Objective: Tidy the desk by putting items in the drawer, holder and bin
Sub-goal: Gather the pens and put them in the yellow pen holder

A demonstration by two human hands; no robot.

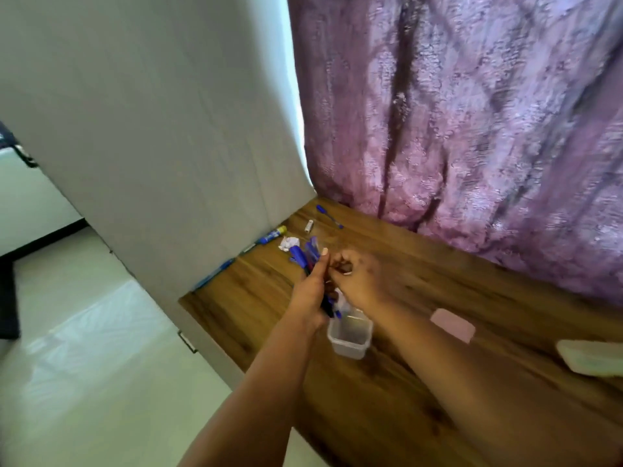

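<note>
Pens point(308, 254) stand bunched in our left hand point(312, 294), which grips them above the clear plastic holder point(350, 335) on the wooden table point(404, 399). Our right hand point(357, 278) is curled beside the bunch; whether it holds anything, we cannot tell.

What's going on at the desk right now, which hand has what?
A person is gathering pens over a clear plastic holder on the wooden desk. The left hand grips a bundle of blue pens, their lower ends just above the holder. The right hand is curled beside the bundle; what it holds is blurred. A crumpled paper, a glue stick and a loose pen lie near the wall.
</note>
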